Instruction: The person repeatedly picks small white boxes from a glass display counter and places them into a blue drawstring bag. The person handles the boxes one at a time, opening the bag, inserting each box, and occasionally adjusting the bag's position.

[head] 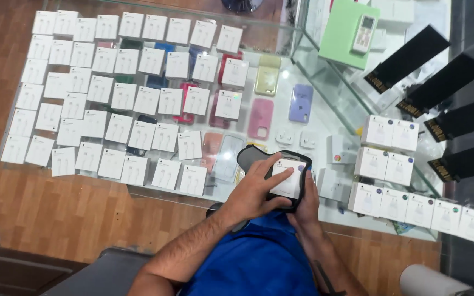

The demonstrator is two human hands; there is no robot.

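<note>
My left hand [253, 192] has its fingers [281, 176] spread and laid flat across the face of a small white square cardboard box [287, 178], thumb tucked under toward my body, so the hand presses on the box rather than closing round it. My right hand [307, 200] comes up from below and behind, its fingers wrapped round the far side of a dark grey soft cloth [259, 156] that cups the box; this hand is clamped on cloth and box together, though I cannot see its fingertips. The box sits between my two hands, above the near edge of the glass display counter [297, 71], just over my blue shirt [259, 263]. Just beyond my fingers lie a clear phone case [227, 156] and a peach one [212, 148], and further out a pink silicone phone case [260, 118], a lilac one [300, 102] and a pale yellow one [267, 75]. To the left of my fingers a broad grid of flat white cable boxes [119, 87] covers the glass in rows. To the right of them stand two short stacks of white charger boxes [390, 148], with a further row [418, 211] running along the near edge. Well beyond, toward the far right, black folded sleeves [445, 82] lie fanned out, and a green flat box [344, 30] carries a white remote control [364, 34].
</note>
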